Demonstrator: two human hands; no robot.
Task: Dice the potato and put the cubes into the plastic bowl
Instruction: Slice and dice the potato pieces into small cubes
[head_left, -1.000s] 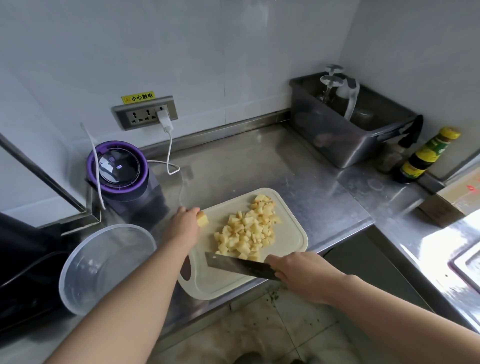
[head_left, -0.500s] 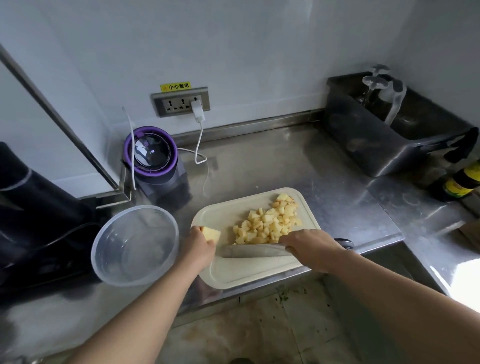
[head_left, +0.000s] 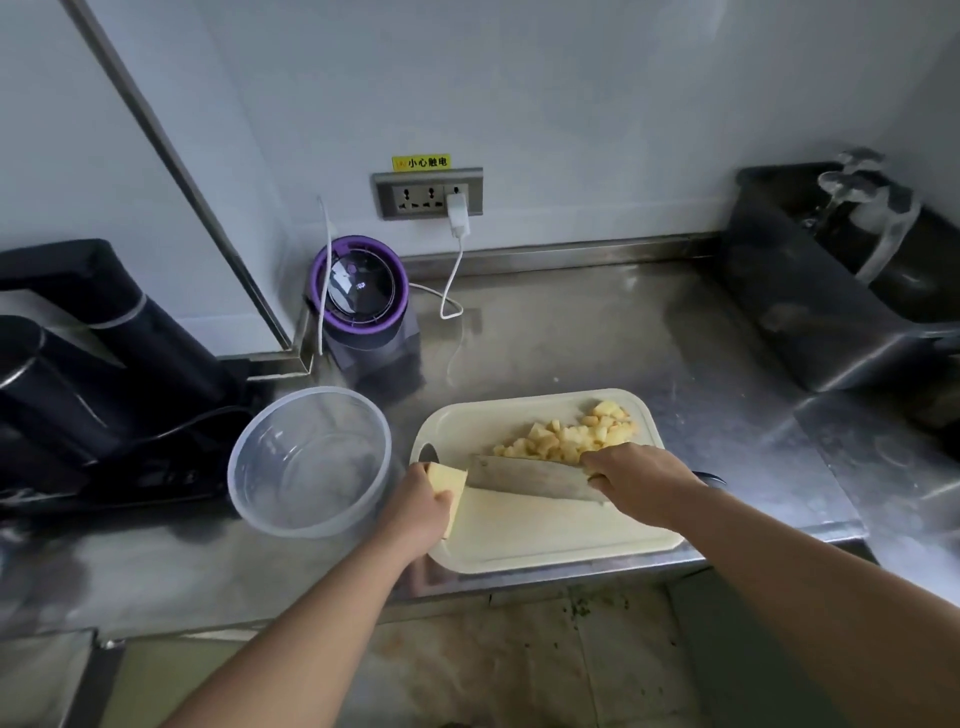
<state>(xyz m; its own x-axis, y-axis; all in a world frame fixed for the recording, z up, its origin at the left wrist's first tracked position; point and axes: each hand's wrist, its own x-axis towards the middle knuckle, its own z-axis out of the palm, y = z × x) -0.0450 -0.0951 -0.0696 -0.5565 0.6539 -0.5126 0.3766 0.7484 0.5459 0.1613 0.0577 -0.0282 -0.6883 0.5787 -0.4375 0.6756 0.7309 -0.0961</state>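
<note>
A pale cutting board (head_left: 545, 540) lies on the steel counter. A heap of yellow potato cubes (head_left: 571, 436) sits on its far right part. My right hand (head_left: 641, 483) grips a cleaver (head_left: 524, 475), its blade lying flat-on behind the cubes and pointing left. My left hand (head_left: 415, 504) holds an uncut potato piece (head_left: 449, 491) at the board's left edge, touching the blade tip. The clear plastic bowl (head_left: 311, 462) stands just left of the board, with nothing visible in it.
A purple-rimmed appliance (head_left: 358, 291) stands behind the bowl, its white cable plugged into the wall socket (head_left: 428, 195). Black appliances (head_left: 78, 364) crowd the left. A dark metal tub (head_left: 831, 312) sits at the right. The counter edge runs just below the board.
My left hand brought the potato piece from the board's far left down to its near left edge. The cleaver moved in behind the cubes. The camera view shifted left.
</note>
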